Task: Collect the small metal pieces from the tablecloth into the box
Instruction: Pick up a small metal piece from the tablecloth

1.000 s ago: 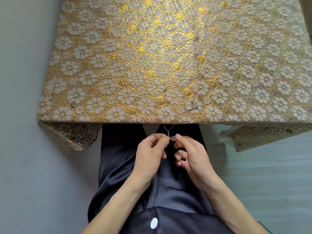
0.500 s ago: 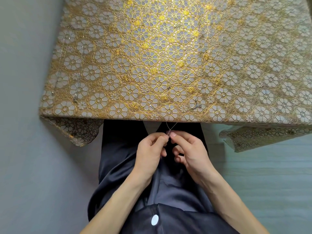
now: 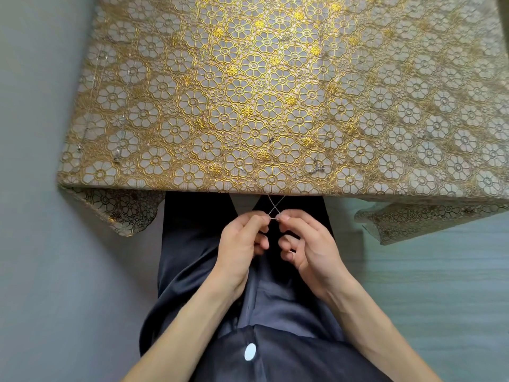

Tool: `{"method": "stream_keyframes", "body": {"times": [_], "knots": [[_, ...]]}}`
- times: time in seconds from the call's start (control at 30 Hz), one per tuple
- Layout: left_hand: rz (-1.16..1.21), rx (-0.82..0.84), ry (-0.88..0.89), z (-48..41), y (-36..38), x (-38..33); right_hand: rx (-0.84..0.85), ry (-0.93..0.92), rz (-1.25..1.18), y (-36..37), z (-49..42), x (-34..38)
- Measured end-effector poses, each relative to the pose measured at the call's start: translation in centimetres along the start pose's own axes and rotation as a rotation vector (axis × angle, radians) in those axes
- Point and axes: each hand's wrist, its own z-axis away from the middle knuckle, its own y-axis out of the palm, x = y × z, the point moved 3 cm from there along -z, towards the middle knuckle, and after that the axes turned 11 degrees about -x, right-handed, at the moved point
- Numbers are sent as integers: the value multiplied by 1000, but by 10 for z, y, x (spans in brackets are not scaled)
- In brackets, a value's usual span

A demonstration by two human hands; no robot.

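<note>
Gold, flower-patterned tablecloth (image 3: 275, 78) covers a table seen from above. Just below its near edge, over a lap in dark trousers, the left hand (image 3: 239, 241) and right hand (image 3: 311, 244) meet fingertip to fingertip. Each pinches a fine silver chain (image 3: 274, 206) between thumb and forefinger, with the other fingers loosely curled. Two strands of the chain cross in an X and run up to the table edge. Small metal pieces (image 3: 316, 168) lie on the cloth near that edge, some to the right and others close to the left side. No box is in view. The chain looks very light, limp and slippery, and is likely to tangle or snag on the lace, so a gentle fingertip pinch near its ends suits it. The loose pieces look tiny and hard, best lifted singly with the fingertips.
</note>
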Motion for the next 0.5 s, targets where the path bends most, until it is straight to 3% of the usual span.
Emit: {"method": "stream_keyframes", "body": {"times": [0.5], "knots": [[58, 70, -25, 6, 1, -7, 72, -24, -101, 1, 8, 8]]}}
